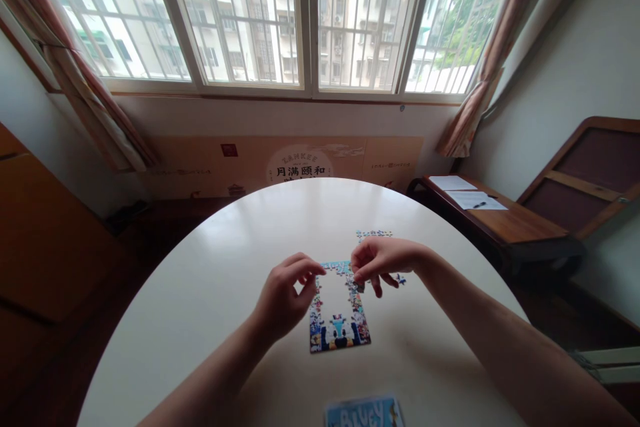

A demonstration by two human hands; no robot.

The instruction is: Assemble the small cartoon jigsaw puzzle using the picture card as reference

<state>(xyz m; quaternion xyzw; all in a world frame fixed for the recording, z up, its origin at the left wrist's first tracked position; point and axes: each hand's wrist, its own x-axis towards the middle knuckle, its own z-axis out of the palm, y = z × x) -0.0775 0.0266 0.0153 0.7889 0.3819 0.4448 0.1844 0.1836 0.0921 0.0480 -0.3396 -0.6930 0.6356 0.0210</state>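
Observation:
A partly assembled jigsaw puzzle [340, 335] lies on the white round table, its border joined around a bare middle. My left hand [291, 290] is at the puzzle's upper left edge, thumb and fingertips curled close together; whatever they hold, if anything, is too small to name. Over the upper right corner hangs my right hand [377, 265], thumb and index finger pinched by a small dark puzzle piece, the other fingers loosely bent. Loose puzzle pieces [374, 233] lie behind and beside my right hand, which partly hides them.
A blue box marked BLUEY [363, 412] sits at the near side of the white table [210, 280]. To the right stands a wooden bench [520, 220] with papers [475, 200] and a pen. Windows and a printed panel are beyond the table.

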